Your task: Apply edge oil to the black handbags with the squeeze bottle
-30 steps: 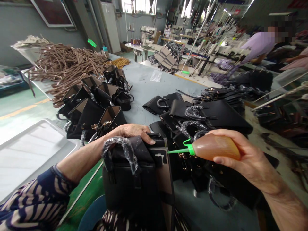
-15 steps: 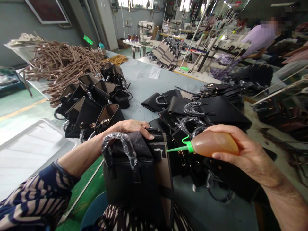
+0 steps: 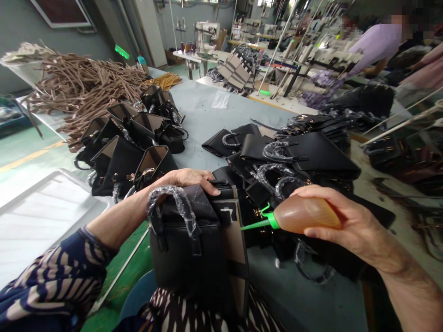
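Upright before me, against my lap, is a black handbag (image 3: 188,260) with a plastic-wrapped handle (image 3: 173,203). My left hand (image 3: 192,179) grips its top from the far side, thumb over the edge. A beige-and-black panel (image 3: 232,244) runs along the bag's right side. In my right hand (image 3: 346,221) a squeeze bottle (image 3: 304,213) of amber liquid lies sideways, fingers wrapped round it. Its green nozzle (image 3: 256,224) points left, the tip at the panel's right edge. Whether liquid is coming out cannot be made out.
Black handbags (image 3: 117,161) stand at the left of the table (image 3: 204,108); more bags (image 3: 297,154) lie piled at the right. Brown strips (image 3: 90,85) heap up at the back left. A white tray (image 3: 44,207) is at my left. A person in lilac (image 3: 377,41) sits by sewing machines.
The nozzle tip has moved a little way down along the panel's edge. My left hand keeps its grip on the handbag. The view has shifted slightly.
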The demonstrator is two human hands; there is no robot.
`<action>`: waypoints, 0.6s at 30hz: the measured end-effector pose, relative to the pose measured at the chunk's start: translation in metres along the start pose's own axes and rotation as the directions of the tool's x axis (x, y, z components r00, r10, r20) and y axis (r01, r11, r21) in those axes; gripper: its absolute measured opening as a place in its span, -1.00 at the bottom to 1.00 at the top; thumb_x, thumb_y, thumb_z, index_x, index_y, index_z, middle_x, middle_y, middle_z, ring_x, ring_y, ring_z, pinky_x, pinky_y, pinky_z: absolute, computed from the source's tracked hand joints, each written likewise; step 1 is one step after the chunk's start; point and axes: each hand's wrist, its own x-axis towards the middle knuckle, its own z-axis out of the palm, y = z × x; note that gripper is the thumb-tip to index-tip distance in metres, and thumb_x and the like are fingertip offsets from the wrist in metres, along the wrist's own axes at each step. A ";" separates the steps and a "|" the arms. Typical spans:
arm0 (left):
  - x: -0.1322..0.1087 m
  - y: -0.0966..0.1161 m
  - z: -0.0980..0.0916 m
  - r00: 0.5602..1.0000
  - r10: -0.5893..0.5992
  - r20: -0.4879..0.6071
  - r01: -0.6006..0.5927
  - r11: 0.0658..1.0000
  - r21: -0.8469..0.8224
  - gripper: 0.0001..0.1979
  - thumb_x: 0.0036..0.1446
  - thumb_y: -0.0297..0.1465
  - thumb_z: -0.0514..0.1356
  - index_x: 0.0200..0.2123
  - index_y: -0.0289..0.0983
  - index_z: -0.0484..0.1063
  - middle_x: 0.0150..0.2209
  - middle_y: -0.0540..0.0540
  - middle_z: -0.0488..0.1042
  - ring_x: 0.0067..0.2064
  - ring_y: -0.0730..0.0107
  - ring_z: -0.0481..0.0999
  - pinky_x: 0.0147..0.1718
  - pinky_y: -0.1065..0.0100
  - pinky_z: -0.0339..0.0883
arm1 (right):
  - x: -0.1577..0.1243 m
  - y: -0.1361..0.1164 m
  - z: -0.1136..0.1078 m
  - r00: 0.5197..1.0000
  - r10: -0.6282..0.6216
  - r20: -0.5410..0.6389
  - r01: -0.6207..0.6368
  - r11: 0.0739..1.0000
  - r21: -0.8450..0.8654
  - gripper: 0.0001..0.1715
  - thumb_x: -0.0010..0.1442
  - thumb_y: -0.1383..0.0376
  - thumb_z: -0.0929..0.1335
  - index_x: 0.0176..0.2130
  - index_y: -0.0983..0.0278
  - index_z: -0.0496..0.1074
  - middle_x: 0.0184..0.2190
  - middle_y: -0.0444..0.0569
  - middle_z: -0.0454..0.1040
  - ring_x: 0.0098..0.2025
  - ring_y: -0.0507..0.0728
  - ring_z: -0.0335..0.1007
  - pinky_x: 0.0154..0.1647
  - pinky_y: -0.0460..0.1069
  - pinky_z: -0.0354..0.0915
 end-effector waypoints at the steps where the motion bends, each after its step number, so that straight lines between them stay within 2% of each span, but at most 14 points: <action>1: 0.000 0.001 0.001 0.999 -0.026 0.048 0.026 1.000 -0.016 -0.73 -0.08 -0.28 0.29 -0.43 -0.41 0.50 -0.54 -0.06 0.48 -0.55 0.43 0.41 -0.57 0.48 0.28 | -0.001 0.000 0.000 1.000 -0.003 0.001 0.003 1.000 0.001 -0.44 0.02 0.09 0.48 0.00 -0.03 0.31 -0.02 -0.17 0.39 -0.02 0.17 0.36 -0.09 -0.09 0.31; 3: -0.001 0.002 0.002 0.991 -0.067 0.111 0.072 0.997 -0.041 -0.72 -0.07 -0.26 0.28 -0.42 -0.41 0.50 -0.56 -0.05 0.47 -0.57 0.46 0.39 -0.57 0.48 0.27 | -0.003 0.000 0.001 1.000 0.003 0.009 -0.003 1.000 0.004 -0.45 0.02 0.11 0.48 0.00 -0.01 0.31 -0.02 -0.14 0.40 -0.03 0.18 0.37 -0.11 -0.09 0.33; 8: -0.001 0.001 0.002 0.991 -0.080 0.111 0.087 0.994 -0.061 -0.72 -0.02 -0.27 0.25 -0.37 -0.41 0.50 -0.54 -0.06 0.49 -0.56 0.46 0.41 -0.56 0.47 0.29 | -0.010 0.003 0.002 0.998 0.033 0.044 -0.034 0.999 0.033 -0.43 0.02 0.12 0.48 0.01 0.00 0.31 -0.01 -0.13 0.40 -0.01 0.21 0.36 -0.09 -0.07 0.33; 13: 0.004 -0.003 0.000 0.987 -0.072 0.142 0.081 0.995 -0.059 -0.73 -0.07 -0.25 0.29 -0.43 -0.39 0.50 -0.56 -0.07 0.49 -0.58 0.43 0.41 -0.59 0.46 0.29 | -0.015 0.004 0.006 0.995 0.054 0.083 -0.056 0.998 0.027 -0.43 0.01 0.12 0.48 0.01 -0.01 0.31 -0.02 -0.16 0.40 -0.02 0.21 0.35 -0.04 -0.06 0.28; 18: 0.003 -0.002 0.002 0.993 -0.088 0.083 0.092 0.995 -0.047 -0.75 -0.09 -0.26 0.29 -0.44 -0.36 0.50 -0.55 -0.06 0.49 -0.59 0.45 0.38 -0.61 0.46 0.25 | -0.020 0.008 0.009 0.992 0.058 0.112 -0.062 0.997 0.034 -0.43 0.01 0.13 0.48 0.02 0.02 0.31 -0.03 -0.12 0.41 -0.01 0.24 0.35 -0.07 -0.04 0.30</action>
